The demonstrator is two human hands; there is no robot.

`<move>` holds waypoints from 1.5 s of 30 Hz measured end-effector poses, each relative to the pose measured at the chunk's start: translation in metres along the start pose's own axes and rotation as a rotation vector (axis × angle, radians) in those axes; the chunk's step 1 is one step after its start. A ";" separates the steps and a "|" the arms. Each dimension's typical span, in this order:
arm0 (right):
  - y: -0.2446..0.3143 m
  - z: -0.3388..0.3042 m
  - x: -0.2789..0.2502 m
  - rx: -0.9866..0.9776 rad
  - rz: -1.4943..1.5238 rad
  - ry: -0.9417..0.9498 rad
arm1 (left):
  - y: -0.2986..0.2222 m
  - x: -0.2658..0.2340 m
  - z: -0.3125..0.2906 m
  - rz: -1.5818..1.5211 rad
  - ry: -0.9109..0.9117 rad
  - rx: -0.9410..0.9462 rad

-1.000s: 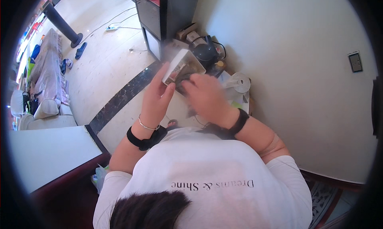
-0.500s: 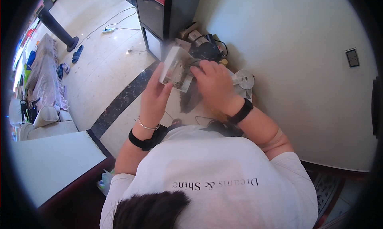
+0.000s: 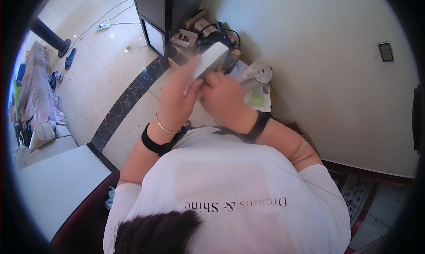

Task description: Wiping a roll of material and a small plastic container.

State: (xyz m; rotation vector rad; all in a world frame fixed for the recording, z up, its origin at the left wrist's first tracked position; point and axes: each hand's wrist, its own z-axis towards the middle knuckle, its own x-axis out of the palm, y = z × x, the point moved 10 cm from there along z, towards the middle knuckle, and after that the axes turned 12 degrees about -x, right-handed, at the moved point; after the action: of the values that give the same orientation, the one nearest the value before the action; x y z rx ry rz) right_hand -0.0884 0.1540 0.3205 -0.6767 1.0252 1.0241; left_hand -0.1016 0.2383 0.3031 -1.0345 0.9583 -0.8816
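Note:
My left hand [image 3: 179, 90] grips a small white open box [image 3: 211, 59], thumb along its near edge and fingers behind it. The box is tilted, so its side faces up and the inside is mostly hidden. My right hand [image 3: 222, 97] is closed against the box's lower right end, its fingertips bent in beside my left thumb. A grey cloth showed in those fingers half a second ago. Now only a dark bit shows between them, and the rest is covered by the hand. Both hands are slightly blurred.
Beyond my hands, small cartons [image 3: 183, 38] and a black corded appliance [image 3: 217, 39] stand by a dark cabinet [image 3: 152, 15]. A clear cylindrical container [image 3: 259, 73] stands near the wall at right. A white-topped table [image 3: 62, 183] is at left; a power strip [image 3: 103, 27] lies on the floor.
The box has turned and tipped, hiding its open inside, and sits farther right. My right hand has moved left and down toward my left thumb. The grey cloth has gone mostly out of sight.

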 end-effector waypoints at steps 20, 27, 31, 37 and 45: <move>-0.027 -0.014 -0.031 0.145 0.087 -0.162 | 0.052 0.011 0.004 -0.476 0.087 -0.330; -0.040 0.004 -0.053 0.215 0.168 -0.308 | 0.058 0.016 0.006 -0.713 0.123 -0.461; -0.029 0.017 -0.045 0.145 -0.020 -0.353 | 0.047 0.022 0.005 -0.650 0.148 -0.432; -0.002 0.019 -0.031 0.022 0.105 -0.214 | 0.059 0.023 0.006 -0.661 0.289 -0.434; -0.010 0.018 -0.035 -0.008 0.070 -0.332 | 0.052 0.012 0.007 -0.685 0.272 -0.431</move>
State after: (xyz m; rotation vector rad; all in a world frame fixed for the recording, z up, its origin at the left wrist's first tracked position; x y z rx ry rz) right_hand -0.0785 0.1526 0.3598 -0.4599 0.7589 1.1578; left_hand -0.0837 0.2434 0.2528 -1.6966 1.0602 -1.4427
